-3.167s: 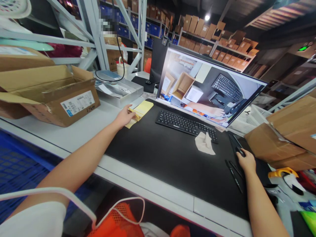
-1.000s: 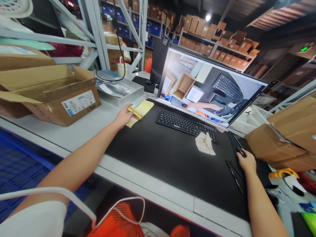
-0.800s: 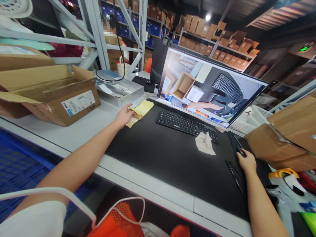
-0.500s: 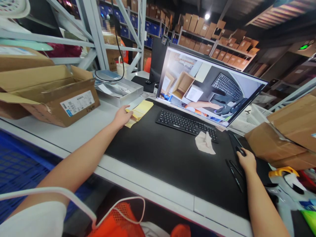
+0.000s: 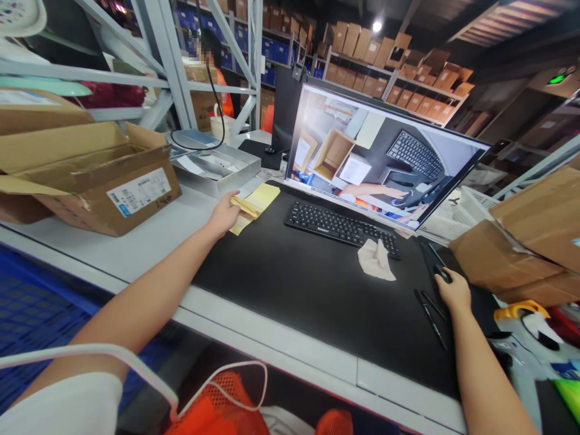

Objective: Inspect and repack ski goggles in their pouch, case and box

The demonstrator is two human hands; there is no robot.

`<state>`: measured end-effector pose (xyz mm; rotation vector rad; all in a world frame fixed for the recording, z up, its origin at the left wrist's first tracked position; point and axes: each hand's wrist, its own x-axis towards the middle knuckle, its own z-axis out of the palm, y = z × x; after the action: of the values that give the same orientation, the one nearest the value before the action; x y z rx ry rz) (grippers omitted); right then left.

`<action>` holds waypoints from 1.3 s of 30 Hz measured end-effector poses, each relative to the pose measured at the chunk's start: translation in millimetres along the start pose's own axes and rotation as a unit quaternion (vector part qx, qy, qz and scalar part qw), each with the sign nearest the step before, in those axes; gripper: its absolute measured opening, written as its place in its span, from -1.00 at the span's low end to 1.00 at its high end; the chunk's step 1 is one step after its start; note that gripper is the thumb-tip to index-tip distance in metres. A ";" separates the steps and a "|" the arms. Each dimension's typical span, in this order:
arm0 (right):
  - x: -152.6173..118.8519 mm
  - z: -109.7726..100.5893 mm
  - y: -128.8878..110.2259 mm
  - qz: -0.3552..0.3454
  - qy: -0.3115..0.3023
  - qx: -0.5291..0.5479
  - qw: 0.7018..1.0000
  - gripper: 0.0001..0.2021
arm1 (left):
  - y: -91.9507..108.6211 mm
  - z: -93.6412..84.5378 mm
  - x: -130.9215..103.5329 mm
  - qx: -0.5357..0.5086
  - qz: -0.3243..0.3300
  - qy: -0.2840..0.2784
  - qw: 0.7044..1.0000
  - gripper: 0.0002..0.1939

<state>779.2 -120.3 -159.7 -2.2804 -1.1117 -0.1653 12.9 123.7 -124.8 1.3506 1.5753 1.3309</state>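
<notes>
My left hand (image 5: 225, 214) grips the near-left edge of some yellow paper sheets (image 5: 261, 199) at the left end of the black desk mat (image 5: 290, 290). My right hand (image 5: 454, 291) is wrapped round a black computer mouse (image 5: 443, 275) at the mat's right side. Between the hands lies a black keyboard (image 5: 324, 225), with a crumpled white tissue (image 5: 375, 260) against its right end. Two black pens (image 5: 431, 320) rest just left of my right hand. Behind the keyboard a lit monitor (image 5: 371, 157) shows an overhead picture of a desk.
An open cardboard box (image 5: 140, 208) and a grey tray (image 5: 226, 178) stand on the left. Cardboard boxes (image 5: 521, 260) and a yellow tape dispenser (image 5: 521, 311) are on the right. A white cable (image 5: 113, 350) crosses low in front. A person in orange (image 5: 224, 96) is behind the frame.
The yellow sheets under my left hand are lifted slightly at their near edge. My right hand stays on the mouse. The whole view has shifted very slightly.
</notes>
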 end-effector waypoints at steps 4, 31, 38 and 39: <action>-0.1 0.1 -0.2 -0.008 0.008 0.003 1.000 -0.42 | 8.5 0.2 -3.8 -0.016 -0.027 -0.015 0.999 -0.15; 0.3 1.1 2.3 -0.014 0.008 0.003 1.000 -0.40 | 19.9 -14.2 -6.4 0.069 0.027 0.004 0.997 -0.43; -0.8 -0.4 -0.5 -0.019 0.013 0.008 1.000 -0.45 | 19.2 -14.5 -6.7 0.078 0.037 0.004 0.996 -0.46; -0.7 -0.5 -0.7 -0.019 0.012 0.009 1.000 -0.45 | 19.2 -14.5 -6.9 0.078 0.036 0.003 0.996 -0.46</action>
<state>778.3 -120.7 -159.2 -2.2363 -1.1411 -0.1963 6.6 112.2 -103.5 1.5110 1.6787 1.2771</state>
